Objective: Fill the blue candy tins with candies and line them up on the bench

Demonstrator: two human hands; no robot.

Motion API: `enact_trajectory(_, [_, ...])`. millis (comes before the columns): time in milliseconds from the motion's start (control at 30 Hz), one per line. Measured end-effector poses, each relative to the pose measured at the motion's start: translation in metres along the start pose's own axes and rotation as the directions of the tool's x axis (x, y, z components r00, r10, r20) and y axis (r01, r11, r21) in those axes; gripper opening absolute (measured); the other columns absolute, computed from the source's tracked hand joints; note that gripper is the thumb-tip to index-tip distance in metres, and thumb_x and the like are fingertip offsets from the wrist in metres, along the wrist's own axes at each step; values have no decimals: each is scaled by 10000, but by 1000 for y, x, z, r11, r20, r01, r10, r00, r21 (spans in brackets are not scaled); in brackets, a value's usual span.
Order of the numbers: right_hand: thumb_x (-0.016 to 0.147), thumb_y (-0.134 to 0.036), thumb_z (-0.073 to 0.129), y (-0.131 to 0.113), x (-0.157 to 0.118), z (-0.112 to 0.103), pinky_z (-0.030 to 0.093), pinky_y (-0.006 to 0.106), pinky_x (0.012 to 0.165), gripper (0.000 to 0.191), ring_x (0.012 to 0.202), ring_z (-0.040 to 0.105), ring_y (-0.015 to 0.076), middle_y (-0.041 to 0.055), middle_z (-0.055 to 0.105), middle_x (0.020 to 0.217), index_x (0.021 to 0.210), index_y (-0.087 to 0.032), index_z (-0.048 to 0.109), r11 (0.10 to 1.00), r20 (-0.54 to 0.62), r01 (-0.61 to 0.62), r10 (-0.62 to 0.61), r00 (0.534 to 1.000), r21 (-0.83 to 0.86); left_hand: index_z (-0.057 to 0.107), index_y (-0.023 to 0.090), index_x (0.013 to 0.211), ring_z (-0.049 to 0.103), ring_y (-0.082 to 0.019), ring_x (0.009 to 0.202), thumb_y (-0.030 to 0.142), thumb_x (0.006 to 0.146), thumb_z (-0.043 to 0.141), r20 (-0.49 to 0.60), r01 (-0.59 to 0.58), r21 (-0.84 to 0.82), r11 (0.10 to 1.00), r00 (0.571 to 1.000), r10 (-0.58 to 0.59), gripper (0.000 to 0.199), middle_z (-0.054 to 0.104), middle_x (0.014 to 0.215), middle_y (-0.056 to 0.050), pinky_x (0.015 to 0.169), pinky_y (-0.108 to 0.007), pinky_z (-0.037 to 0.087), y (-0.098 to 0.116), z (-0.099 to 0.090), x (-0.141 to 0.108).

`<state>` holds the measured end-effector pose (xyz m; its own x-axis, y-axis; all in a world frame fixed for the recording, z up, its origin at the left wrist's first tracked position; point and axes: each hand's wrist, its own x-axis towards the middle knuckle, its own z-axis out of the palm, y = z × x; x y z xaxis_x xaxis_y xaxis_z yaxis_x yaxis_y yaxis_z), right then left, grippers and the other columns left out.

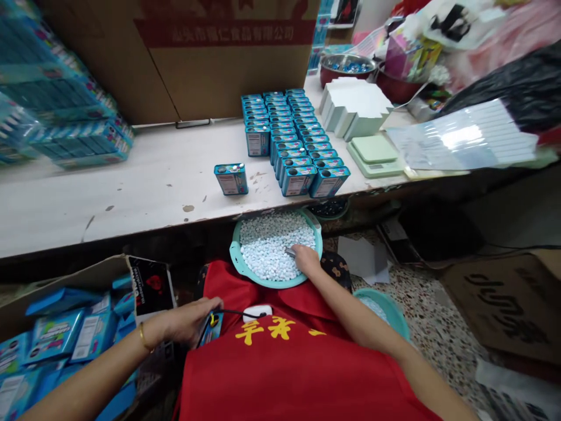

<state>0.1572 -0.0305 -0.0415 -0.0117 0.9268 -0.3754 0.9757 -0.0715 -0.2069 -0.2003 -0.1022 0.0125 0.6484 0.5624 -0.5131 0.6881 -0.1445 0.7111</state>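
Observation:
A turquoise basin [319, 234] full of small white pellets [272, 248] rests at my lap, below the table edge. My right hand [305, 259] reaches into it, fingers closed round a small grey metal scoop [290, 252] that touches the pellets. Low on the left, beside the red apron [280, 374], my left hand [193, 321] is wrapped round a blue tin [213, 328], partly hidden by the fingers. One blue tin [232, 180] stands alone on the table. Rows of similar tins [298, 181] stand close together to its right.
A box of blue packets [56, 333] is at lower left. On the white table [175, 175] are a large carton [228, 70], stacked packs [83, 143], white cards [357, 105] and a green scale [376, 155]. Another basin [397, 316] sits low right. A cord runs to a white device [257, 313].

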Motion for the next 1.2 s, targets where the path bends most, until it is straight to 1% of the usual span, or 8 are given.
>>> enact_trajectory(100, [863, -189, 336, -19, 19, 24, 394, 261, 763, 358, 968, 573, 181, 35, 646, 1048, 1104, -285, 583, 996, -32, -25, 28, 999, 85, 496, 221, 1091, 569, -176, 811, 232, 596, 626, -23, 96, -264, 960, 994, -105, 511, 596, 962, -24, 729, -281, 474, 2, -14, 0])
enact_trajectory(167, [867, -219, 347, -21, 25, 31, 395, 256, 772, 350, 980, 569, 183, 25, 645, 1060, 1113, -288, 586, 989, -48, -29, 36, 998, 145, 471, 213, 1058, 557, -158, 772, 294, 679, 588, -148, 56, -433, 900, 980, -132, 405, 587, 889, -8, 702, -271, 470, 9, -22, 7])
enact_trajectory(267, [861, -239, 378, -10, 24, 28, 399, 231, 767, 323, 974, 567, 167, 4, 650, 1055, 1082, -275, 610, 975, -65, -13, 28, 997, 224, 429, 203, 1075, 554, -165, 815, 319, 691, 601, -407, -79, -526, 847, 898, -168, 437, 572, 899, -13, 754, -295, 464, 20, -25, 31])
enact_trajectory(367, [849, -234, 399, 5, 16, 8, 408, 214, 732, 304, 919, 579, 149, -9, 666, 998, 1050, -258, 626, 959, -90, 27, -1, 996, 283, 448, 194, 1059, 549, -177, 864, 307, 657, 632, -566, -178, -504, 845, 807, -168, 456, 565, 935, -25, 813, -315, 448, 30, -20, 64])
enact_trajectory(567, [801, -201, 451, 11, -6, -64, 405, 213, 672, 270, 783, 584, 142, -4, 678, 802, 957, -230, 669, 888, -211, 241, -169, 963, 391, 479, 187, 1011, 543, -170, 833, 294, 642, 633, -675, -274, -447, 851, 728, -120, 414, 562, 890, -17, 792, -306, 441, 48, -15, 120])
enact_trajectory(733, [788, -202, 466, -6, -16, -112, 388, 198, 651, 265, 805, 593, 140, -4, 690, 825, 925, -257, 686, 906, -105, 362, -347, 932, 220, 510, 185, 1011, 528, -175, 842, 288, 671, 602, -711, -187, -193, 963, 703, -6, 368, 567, 904, -24, 800, -302, 413, 66, -21, 140])
enact_trajectory(933, [786, -159, 405, -37, -27, -141, 423, 288, 693, 332, 887, 607, 226, 69, 682, 928, 957, -262, 671, 916, 21, 369, -370, 929, -158, 514, 179, 1059, 521, -213, 953, 295, 703, 583, -713, -129, 7, 992, 695, 96, 381, 576, 1019, -65, 866, -335, 391, 72, -20, 144])
enact_trajectory(1200, [820, -140, 379, -77, -42, -160, 442, 322, 741, 299, 885, 613, 242, 169, 657, 892, 979, -120, 632, 845, 20, 411, -430, 902, -342, 508, 200, 1058, 519, -213, 964, 274, 705, 588, -715, -106, 20, 994, 694, 89, 369, 574, 1015, -59, 873, -340, 395, 66, -16, 149])
